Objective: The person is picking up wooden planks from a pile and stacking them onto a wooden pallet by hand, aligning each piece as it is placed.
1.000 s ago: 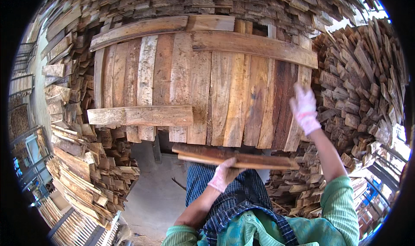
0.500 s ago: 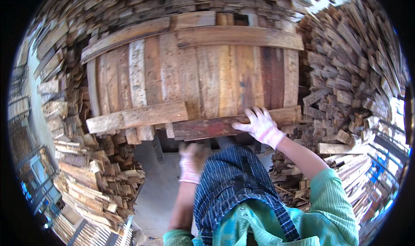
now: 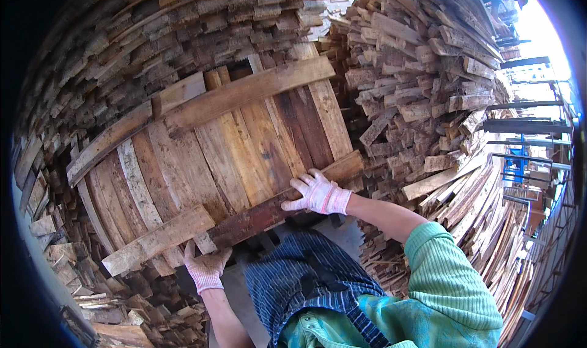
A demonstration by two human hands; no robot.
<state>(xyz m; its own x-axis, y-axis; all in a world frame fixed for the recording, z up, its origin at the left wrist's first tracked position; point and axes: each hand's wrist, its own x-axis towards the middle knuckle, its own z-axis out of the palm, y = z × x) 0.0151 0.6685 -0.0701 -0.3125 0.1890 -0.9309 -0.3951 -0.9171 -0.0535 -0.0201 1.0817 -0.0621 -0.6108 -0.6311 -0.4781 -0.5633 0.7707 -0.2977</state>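
Observation:
A wooden panel (image 3: 232, 146) of upright brown planks with cross battens stands in front of me, tilted in the view. A dark reddish plank (image 3: 269, 210) lies across its lower part. My right hand (image 3: 318, 193), in a white glove, presses flat on that plank near its right end. My left hand (image 3: 206, 268), also gloved, reaches up under the panel's lower edge, beside a pale lower batten (image 3: 159, 238), fingers curled against the wood.
Tall stacks of sawn timber offcuts (image 3: 422, 97) surround the panel on the left, top and right. Metal racks (image 3: 526, 158) stand at the far right. A grey floor strip (image 3: 235, 293) shows below the panel, next to my striped apron.
The dark plank went from held loose below the panel to lying against its lower part. My right hand came down from the panel's right edge onto it; my view tilted.

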